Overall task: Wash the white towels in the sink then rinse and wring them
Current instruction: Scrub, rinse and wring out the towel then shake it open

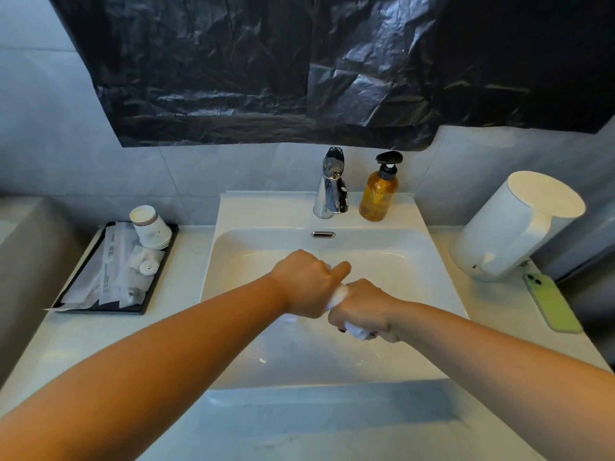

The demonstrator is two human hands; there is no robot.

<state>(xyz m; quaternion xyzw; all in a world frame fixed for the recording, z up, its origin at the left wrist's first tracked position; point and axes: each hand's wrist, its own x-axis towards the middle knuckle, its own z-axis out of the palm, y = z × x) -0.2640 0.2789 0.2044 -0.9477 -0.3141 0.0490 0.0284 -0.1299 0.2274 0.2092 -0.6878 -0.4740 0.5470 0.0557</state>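
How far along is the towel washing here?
Nearly the last step, apparently: the left hand and right hand grip a twisted white cloth towel over the white ceramic sink, wringing it. No water runs from the chrome faucet. No other towels are visible.

Pale grey wall tiles (60,134) fill the upper frame, largely covered from ten to two o'clock by a crinkled black plastic sheet (299,61) catching soft highlights. A white countertop (499,304) spreads below. At nine o'clock a grey surface (26,261) adjoins it. Light is cool and even.
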